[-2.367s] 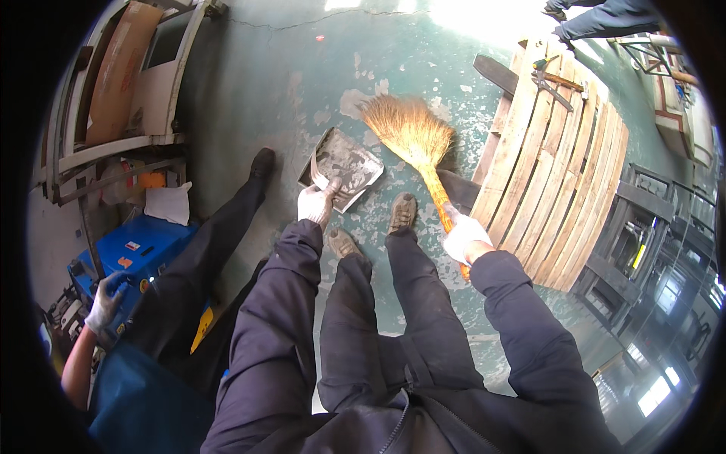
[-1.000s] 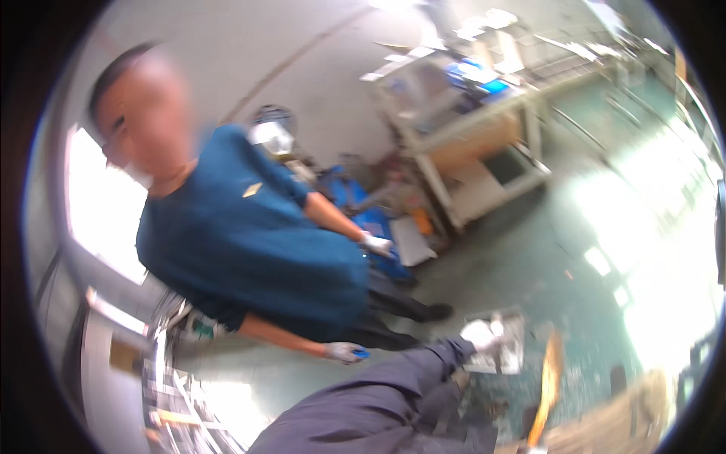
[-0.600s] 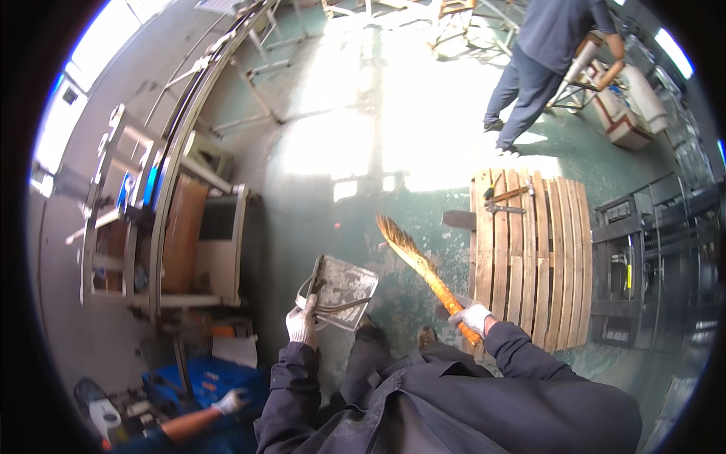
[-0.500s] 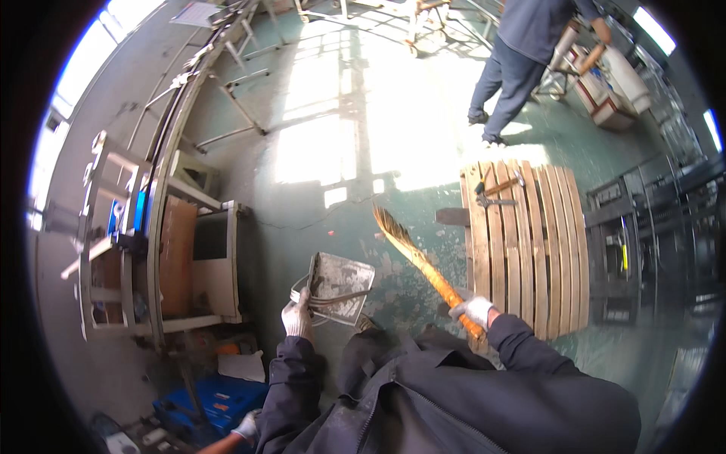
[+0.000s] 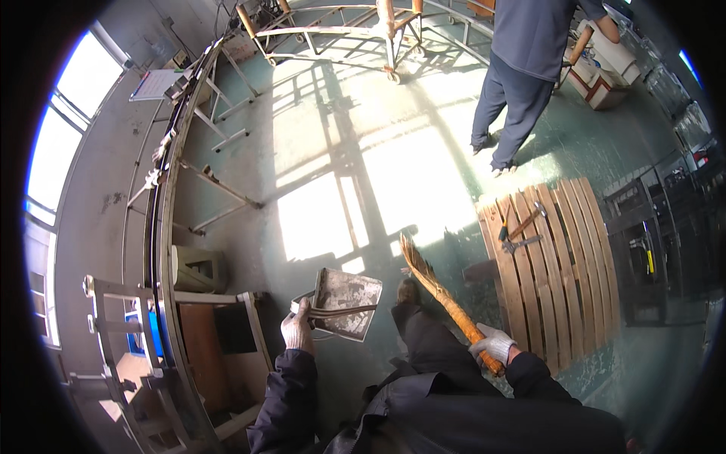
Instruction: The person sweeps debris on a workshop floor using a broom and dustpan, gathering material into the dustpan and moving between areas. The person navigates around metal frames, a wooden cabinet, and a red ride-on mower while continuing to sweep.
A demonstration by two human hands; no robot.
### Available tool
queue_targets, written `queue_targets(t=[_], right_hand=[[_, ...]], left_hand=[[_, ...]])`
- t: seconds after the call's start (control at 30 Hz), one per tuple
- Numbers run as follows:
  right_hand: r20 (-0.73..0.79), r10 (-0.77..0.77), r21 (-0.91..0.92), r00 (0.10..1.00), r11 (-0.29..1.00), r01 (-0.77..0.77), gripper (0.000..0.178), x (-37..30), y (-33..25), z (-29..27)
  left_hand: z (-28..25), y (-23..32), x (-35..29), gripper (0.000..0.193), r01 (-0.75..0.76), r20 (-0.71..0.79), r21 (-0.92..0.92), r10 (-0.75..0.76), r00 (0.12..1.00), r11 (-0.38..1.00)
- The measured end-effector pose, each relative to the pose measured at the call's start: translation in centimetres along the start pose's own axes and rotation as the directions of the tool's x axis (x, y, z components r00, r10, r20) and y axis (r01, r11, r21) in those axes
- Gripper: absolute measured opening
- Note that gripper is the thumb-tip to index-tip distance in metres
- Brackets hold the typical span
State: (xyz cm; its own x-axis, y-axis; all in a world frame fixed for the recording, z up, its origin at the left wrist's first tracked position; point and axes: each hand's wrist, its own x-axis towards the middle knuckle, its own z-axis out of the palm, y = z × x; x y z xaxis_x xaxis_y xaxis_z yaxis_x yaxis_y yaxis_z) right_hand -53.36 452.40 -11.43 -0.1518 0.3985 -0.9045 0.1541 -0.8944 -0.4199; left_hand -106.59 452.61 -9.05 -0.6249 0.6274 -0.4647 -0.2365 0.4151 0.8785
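Largest here is the green floor (image 5: pixel 246 193), with window light laid across it from near the dustpan toward a wheeled frame (image 5: pixel 389 41) at the far end. A co-worker (image 5: pixel 522 83) stands beyond the wooden pallet (image 5: pixel 556 280). That pallet's near corner comes just beside the right hand, so its edge limits elbow room there; on the left, a long metal frame (image 5: pixel 162 242) bounds the way. Between them, floor stretches ahead.

The straw broom (image 5: pixel 451 305) slants forward, bristles away from the body, and the metal dustpan (image 5: pixel 349 291) hangs left of it. Both have been taken up; I can't tell whether the pan's pale blotches are dirt or wear.

The right hand (image 5: pixel 495 346) is wrapped round the broom's handle, the left hand (image 5: pixel 297 331) closed on the dustpan's grip. Smallest, a hammer (image 5: pixel 527 222) lies on the pallet.
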Motion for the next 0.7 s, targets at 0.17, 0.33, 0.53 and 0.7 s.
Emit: queue_targets(t=[0.17, 0.33, 0.53, 0.7], right_hand=[[-0.029, -0.062, -0.013, 0.998, 0.998, 0.062, 0.066, 5.8, -14.5, 2.2], [-0.023, -0.128, 0.071, 0.992, 0.989, 0.129, 0.088, 9.5, -28.6, 2.2], [-0.052, -0.28, 0.07, 0.958, 0.956, 0.284, 0.055, 21.4, -42.4, 2.5], [-0.001, -0.195, 0.27, 0.981, 0.944, 0.188, 0.044, 29.5, -55.2, 4.1]], left_hand=[[6.8, 12.2, 11.5, 0.043, -0.004, 0.024, 0.098, 0.001, 1.0, 0.995], [14.5, 23.8, 20.4, 0.042, -0.173, 0.098, 0.013, 0.171, 0.98, 0.985], [26.9, 31.5, 36.3, 0.043, -0.264, 0.334, -0.034, 0.26, 0.906, 0.964], [41.5, 37.4, 51.3, 0.04, -0.18, 0.381, 0.042, 0.151, 0.912, 0.983]])
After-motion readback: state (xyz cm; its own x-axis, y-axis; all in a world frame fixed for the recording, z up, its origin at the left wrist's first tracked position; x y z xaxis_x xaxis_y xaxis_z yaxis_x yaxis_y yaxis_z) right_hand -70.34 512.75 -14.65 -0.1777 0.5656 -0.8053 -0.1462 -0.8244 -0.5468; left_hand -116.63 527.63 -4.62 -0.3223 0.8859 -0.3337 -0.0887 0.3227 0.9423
